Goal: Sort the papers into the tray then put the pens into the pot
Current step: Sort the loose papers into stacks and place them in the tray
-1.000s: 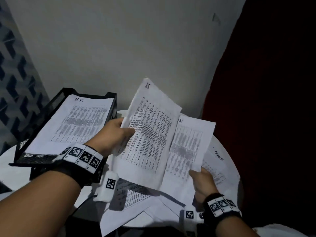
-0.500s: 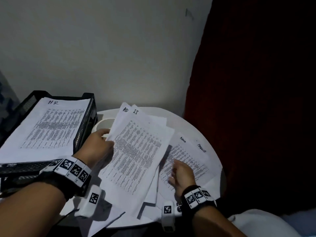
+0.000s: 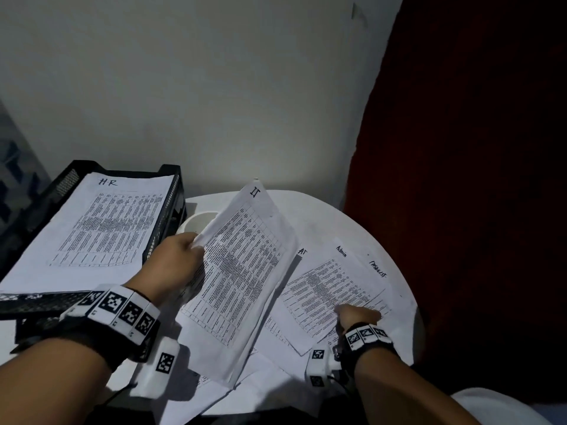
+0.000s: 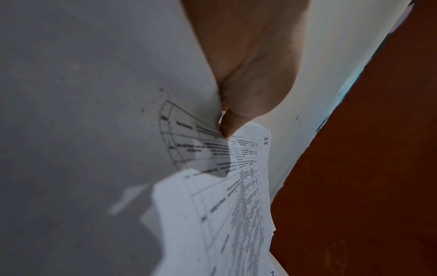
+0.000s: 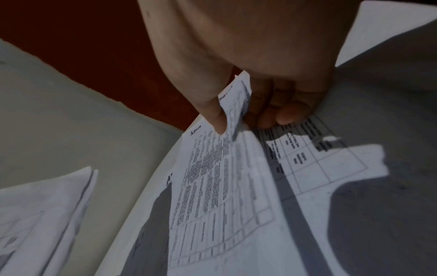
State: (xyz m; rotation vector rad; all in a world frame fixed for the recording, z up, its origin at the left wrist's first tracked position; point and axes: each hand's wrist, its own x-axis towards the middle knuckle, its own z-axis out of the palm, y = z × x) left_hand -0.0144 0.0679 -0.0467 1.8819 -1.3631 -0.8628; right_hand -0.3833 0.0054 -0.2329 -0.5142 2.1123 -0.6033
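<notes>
Pinching the IT sheet point(image 3: 242, 271), left hand point(image 3: 175, 262); right hand point(image 3: 357, 315) fingers point(image 5: 283, 114) grip Admin sheet point(image 3: 325, 289).

Sheets headed "HR" point(image 3: 108, 181), "II" point(image 3: 254, 191), "Admin" point(image 3: 341, 251).

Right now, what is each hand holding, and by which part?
Left hand pinches the IT sheet at its left edge. Right hand pinches the Admin sheet at a lifted edge near its lower right.
</notes>
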